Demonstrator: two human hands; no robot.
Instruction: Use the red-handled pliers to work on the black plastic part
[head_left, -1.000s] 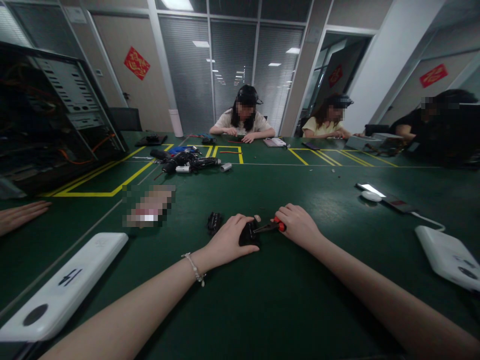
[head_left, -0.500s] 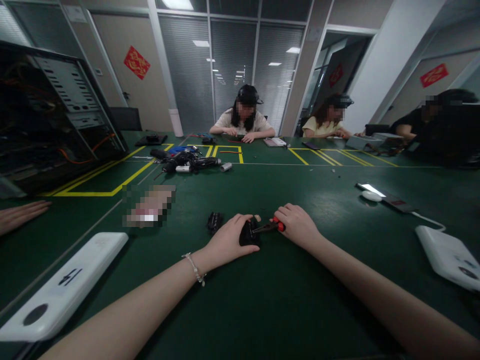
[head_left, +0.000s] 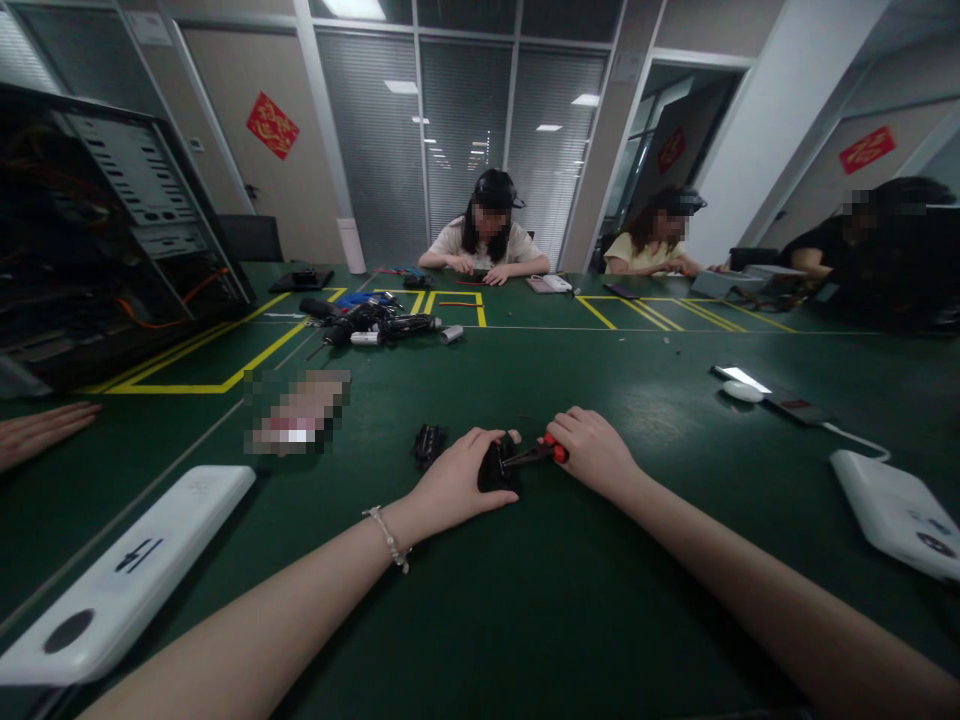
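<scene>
Two grips: left fingers (head_left: 489, 436) spread around a black part (head_left: 493, 474), right fingers (head_left: 567, 426) curled around red-handled pliers (head_left: 534, 456).

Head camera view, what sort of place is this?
Probably an office room used for bench work: a glass partition, an open computer case, and red-handled pliers in the right hand.
</scene>
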